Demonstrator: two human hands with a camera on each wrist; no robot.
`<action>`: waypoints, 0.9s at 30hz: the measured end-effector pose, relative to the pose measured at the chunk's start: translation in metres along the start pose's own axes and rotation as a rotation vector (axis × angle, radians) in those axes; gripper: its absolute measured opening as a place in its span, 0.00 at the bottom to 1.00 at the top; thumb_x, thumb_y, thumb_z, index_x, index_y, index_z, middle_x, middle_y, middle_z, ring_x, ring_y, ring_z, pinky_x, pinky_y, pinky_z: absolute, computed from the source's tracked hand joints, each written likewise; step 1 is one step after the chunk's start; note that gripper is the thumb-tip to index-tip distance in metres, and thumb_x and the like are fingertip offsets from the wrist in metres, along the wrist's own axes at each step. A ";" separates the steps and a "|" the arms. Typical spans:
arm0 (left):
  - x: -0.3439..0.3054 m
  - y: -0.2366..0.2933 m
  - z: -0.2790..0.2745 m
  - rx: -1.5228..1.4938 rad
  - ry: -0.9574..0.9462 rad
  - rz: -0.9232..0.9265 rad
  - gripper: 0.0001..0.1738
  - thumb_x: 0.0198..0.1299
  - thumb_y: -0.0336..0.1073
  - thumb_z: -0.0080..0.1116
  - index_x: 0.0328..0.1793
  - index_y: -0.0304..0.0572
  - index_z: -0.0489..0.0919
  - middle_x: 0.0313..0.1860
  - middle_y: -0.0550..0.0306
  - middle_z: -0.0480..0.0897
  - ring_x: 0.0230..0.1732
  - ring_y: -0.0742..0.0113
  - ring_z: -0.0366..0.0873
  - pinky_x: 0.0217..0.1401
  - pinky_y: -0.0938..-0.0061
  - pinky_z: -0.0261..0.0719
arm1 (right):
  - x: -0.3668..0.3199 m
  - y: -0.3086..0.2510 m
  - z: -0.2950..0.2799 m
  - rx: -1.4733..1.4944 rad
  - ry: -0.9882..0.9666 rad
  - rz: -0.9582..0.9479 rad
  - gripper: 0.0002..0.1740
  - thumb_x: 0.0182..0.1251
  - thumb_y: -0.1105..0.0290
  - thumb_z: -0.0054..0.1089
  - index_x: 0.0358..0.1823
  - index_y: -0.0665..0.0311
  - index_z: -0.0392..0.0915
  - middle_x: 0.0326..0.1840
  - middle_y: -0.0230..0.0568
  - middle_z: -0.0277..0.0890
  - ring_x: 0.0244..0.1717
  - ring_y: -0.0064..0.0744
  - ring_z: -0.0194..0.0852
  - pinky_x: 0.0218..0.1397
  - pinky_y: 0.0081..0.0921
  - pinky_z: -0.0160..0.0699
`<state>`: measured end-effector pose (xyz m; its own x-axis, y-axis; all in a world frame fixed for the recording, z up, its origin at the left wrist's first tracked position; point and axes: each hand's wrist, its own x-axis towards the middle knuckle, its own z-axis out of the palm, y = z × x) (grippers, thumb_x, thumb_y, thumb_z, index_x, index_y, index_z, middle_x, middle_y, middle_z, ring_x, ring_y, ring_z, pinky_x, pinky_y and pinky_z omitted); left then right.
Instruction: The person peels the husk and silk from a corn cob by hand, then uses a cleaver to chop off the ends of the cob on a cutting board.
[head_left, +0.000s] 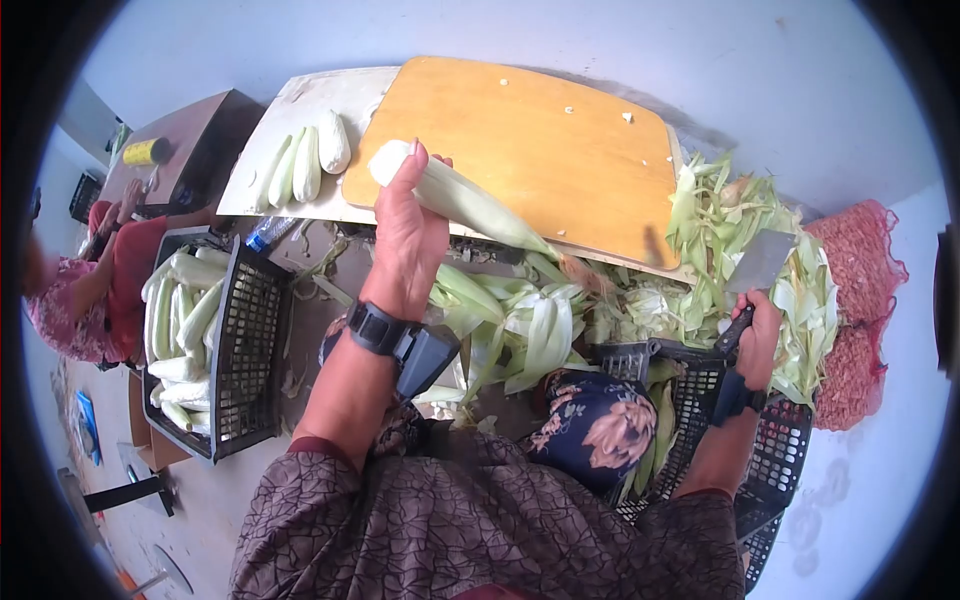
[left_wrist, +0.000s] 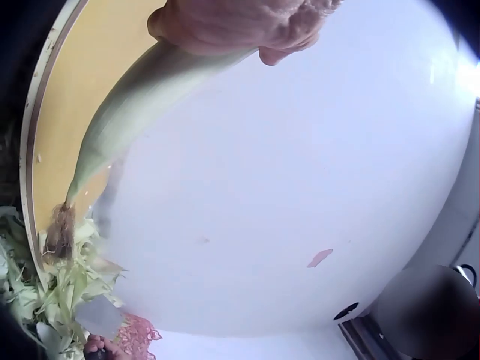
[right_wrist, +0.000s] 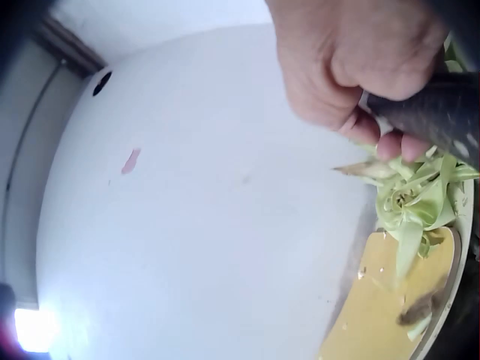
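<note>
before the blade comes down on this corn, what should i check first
1. Left hand grips the corn ear securely: ok, fingers wrapped round its thick end.
2. Corn ear resting flat on the cutting board: cannot tell; it may be held just above it.
3. Right hand holds the cleaver firmly: ok, fingers curled round the dark handle.
4. Cleaver well away from the left hand: ok, it is far to the right, over the husks.
5. Cutting board free of clutter: not ok, husks crowd its right and near edges.
</note>
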<state>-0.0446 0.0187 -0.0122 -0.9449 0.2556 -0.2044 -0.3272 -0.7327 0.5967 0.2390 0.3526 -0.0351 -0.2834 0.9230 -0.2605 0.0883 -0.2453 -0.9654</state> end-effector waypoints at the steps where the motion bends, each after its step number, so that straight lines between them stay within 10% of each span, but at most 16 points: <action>1: 0.007 0.000 -0.002 0.000 -0.004 -0.004 0.18 0.55 0.38 0.60 0.48 0.43 0.68 0.37 0.57 0.73 0.44 0.65 0.71 0.52 0.66 0.67 | -0.003 0.001 -0.001 0.002 0.005 -0.001 0.04 0.57 0.73 0.53 0.29 0.67 0.71 0.20 0.37 0.70 0.18 0.24 0.66 0.20 0.17 0.69; 13: 0.105 -0.028 -0.010 -0.118 -0.086 -0.116 0.19 0.61 0.43 0.50 0.53 0.41 0.66 0.52 0.54 0.72 0.57 0.58 0.66 0.65 0.62 0.60 | -0.081 -0.004 0.095 -0.156 -0.559 0.017 0.08 0.59 0.75 0.49 0.38 0.73 0.69 0.31 0.43 0.76 0.25 0.22 0.71 0.27 0.17 0.75; 27: 0.113 -0.034 -0.060 0.348 -0.157 -0.215 0.22 0.52 0.23 0.57 0.54 0.40 0.67 0.44 0.56 0.74 0.47 0.64 0.73 0.52 0.68 0.72 | -0.080 0.050 0.116 -0.486 -0.459 0.035 0.13 0.68 0.65 0.46 0.49 0.64 0.65 0.23 0.37 0.70 0.14 0.20 0.65 0.16 0.17 0.67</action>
<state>-0.1401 0.0342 -0.1023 -0.8346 0.4916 -0.2484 -0.4707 -0.4025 0.7851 0.1549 0.2319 -0.0635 -0.6405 0.6709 -0.3737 0.4944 -0.0120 -0.8691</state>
